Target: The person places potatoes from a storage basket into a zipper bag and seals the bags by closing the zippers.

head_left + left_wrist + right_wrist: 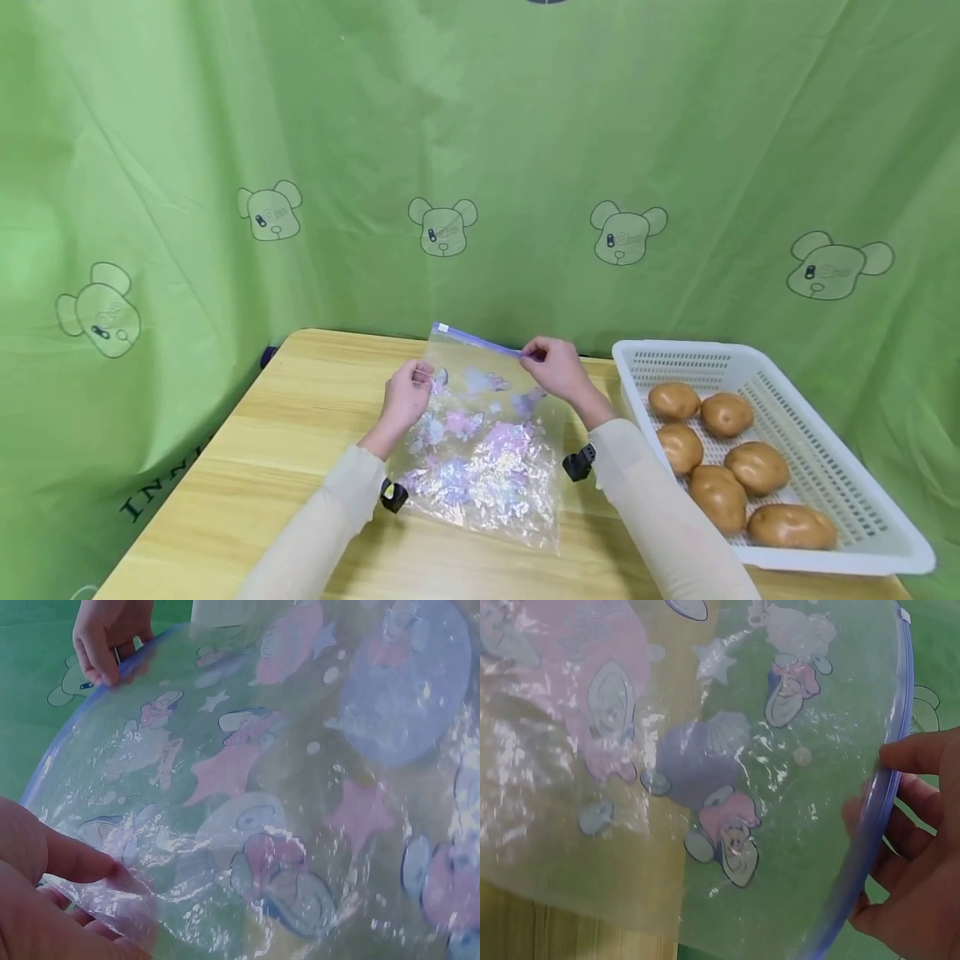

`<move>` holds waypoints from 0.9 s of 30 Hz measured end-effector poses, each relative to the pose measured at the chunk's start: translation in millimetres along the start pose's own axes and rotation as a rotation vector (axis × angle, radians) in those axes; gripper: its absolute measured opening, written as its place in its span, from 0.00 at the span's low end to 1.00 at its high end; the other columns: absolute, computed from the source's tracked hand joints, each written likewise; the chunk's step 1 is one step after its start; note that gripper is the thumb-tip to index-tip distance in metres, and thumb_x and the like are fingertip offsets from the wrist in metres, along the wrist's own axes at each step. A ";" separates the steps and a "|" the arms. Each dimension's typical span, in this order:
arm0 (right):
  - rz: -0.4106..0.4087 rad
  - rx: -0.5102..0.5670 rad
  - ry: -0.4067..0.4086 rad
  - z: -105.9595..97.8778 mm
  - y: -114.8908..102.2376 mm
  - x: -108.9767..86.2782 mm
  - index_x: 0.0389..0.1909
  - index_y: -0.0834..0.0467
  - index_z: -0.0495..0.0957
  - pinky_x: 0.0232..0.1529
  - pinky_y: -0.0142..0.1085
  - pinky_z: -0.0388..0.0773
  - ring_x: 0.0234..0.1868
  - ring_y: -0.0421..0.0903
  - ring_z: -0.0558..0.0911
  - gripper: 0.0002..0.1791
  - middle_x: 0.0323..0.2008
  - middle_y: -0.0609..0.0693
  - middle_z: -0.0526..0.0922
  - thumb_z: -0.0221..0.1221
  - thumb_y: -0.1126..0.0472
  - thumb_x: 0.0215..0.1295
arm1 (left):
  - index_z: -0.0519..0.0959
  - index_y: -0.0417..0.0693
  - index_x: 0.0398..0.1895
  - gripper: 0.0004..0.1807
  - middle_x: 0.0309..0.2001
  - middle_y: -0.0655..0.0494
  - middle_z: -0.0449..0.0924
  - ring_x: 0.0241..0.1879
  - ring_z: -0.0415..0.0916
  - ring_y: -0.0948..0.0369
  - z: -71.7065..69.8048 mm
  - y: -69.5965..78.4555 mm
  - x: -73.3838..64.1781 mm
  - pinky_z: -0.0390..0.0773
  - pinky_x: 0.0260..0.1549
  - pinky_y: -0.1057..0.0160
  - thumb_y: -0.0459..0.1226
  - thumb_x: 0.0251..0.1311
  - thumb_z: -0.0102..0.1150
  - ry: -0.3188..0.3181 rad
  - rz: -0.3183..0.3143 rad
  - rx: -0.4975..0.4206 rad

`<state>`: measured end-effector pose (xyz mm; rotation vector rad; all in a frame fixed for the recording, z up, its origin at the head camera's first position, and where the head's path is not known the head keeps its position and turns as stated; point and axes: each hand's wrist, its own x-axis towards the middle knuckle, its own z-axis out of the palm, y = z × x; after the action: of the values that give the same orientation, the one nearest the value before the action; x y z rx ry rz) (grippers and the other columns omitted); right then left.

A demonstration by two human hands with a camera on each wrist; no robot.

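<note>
A clear zip bag [472, 450] printed with pink and purple cartoon figures is held up over the wooden table. Along its top edge runs a purple zip strip [895, 776], with a white slider [443, 328] at the left end. My left hand [408, 393] pinches the bag's left side below the zip, thumb on the near face in the left wrist view. At the zip's right part, my right hand [557, 367] pinches the strip between thumb and fingers. The bag looks flat, and nothing shows inside it.
On the right of the table [300, 417] stands a white plastic basket [840, 467] with several brown potatoes [717, 498] in it. A green curtain [525, 167] with bear-head prints hangs behind the table. Black wrist cameras sit under both sleeves.
</note>
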<state>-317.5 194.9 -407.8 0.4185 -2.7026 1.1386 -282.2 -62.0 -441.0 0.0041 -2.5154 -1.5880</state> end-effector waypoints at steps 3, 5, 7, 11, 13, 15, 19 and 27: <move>0.015 0.007 -0.043 0.6 1.3 -1.6 0.36 0.60 0.80 0.36 0.38 0.78 0.33 0.47 0.78 0.06 0.31 0.51 0.81 0.60 0.63 0.61 | 0.76 0.41 0.42 0.12 0.38 0.48 0.78 0.40 0.77 0.52 -2.8 -1.0 3.0 0.80 0.39 0.58 0.23 0.58 0.50 0.004 0.001 0.000; 0.021 0.011 -0.068 1.2 1.5 -3.0 0.36 0.60 0.81 0.36 0.38 0.78 0.33 0.46 0.78 0.06 0.31 0.50 0.81 0.60 0.62 0.62 | 0.76 0.41 0.43 0.13 0.39 0.47 0.78 0.41 0.76 0.52 -4.8 -1.9 5.0 0.79 0.40 0.58 0.23 0.58 0.49 0.012 0.003 -0.002; 0.026 0.017 -0.089 1.9 2.3 -4.4 0.37 0.60 0.81 0.35 0.37 0.77 0.33 0.46 0.78 0.06 0.31 0.50 0.81 0.59 0.61 0.63 | 0.76 0.40 0.43 0.13 0.40 0.47 0.78 0.42 0.76 0.52 -6.7 -3.5 7.5 0.79 0.41 0.58 0.23 0.57 0.48 0.025 0.012 0.000; 0.023 0.023 -0.141 3.4 2.8 -7.8 0.40 0.60 0.81 0.36 0.38 0.77 0.35 0.46 0.78 0.08 0.33 0.50 0.82 0.59 0.60 0.64 | 0.76 0.41 0.44 0.12 0.41 0.47 0.79 0.42 0.76 0.52 -11.0 -4.8 12.8 0.79 0.43 0.58 0.24 0.59 0.49 0.060 0.019 -0.003; 0.018 0.025 -0.170 4.0 2.4 -10.2 0.41 0.61 0.81 0.37 0.38 0.78 0.35 0.45 0.79 0.10 0.34 0.50 0.82 0.59 0.60 0.64 | 0.76 0.41 0.44 0.11 0.41 0.47 0.79 0.42 0.76 0.52 -12.7 -4.5 15.2 0.78 0.43 0.57 0.25 0.59 0.49 0.076 0.024 -0.012; -0.001 0.023 -0.202 4.7 1.7 -13.1 0.42 0.62 0.81 0.38 0.37 0.78 0.35 0.44 0.79 0.11 0.35 0.50 0.82 0.58 0.60 0.65 | 0.76 0.41 0.44 0.10 0.40 0.47 0.79 0.41 0.76 0.52 -13.9 -4.7 18.3 0.78 0.43 0.57 0.27 0.60 0.50 0.092 0.033 -0.013; -0.043 0.047 -0.258 7.6 1.8 -19.3 0.42 0.63 0.82 0.34 0.35 0.79 0.31 0.43 0.79 0.11 0.32 0.52 0.83 0.57 0.61 0.65 | 0.77 0.41 0.42 0.09 0.39 0.47 0.80 0.40 0.76 0.53 -16.3 -5.8 24.5 0.78 0.42 0.57 0.28 0.60 0.52 0.111 0.047 0.000; -0.022 0.153 -0.362 12.9 2.5 -34.4 0.38 0.62 0.82 0.27 0.36 0.79 0.27 0.44 0.78 0.09 0.28 0.54 0.81 0.56 0.61 0.67 | 0.77 0.42 0.41 0.08 0.40 0.47 0.79 0.42 0.75 0.53 -18.9 -3.7 34.1 0.77 0.44 0.58 0.28 0.59 0.53 0.087 0.045 -0.015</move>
<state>-286.5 193.8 -427.7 0.7415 -2.9085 1.3872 -313.5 -83.7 -431.6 0.0142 -2.4206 -1.5552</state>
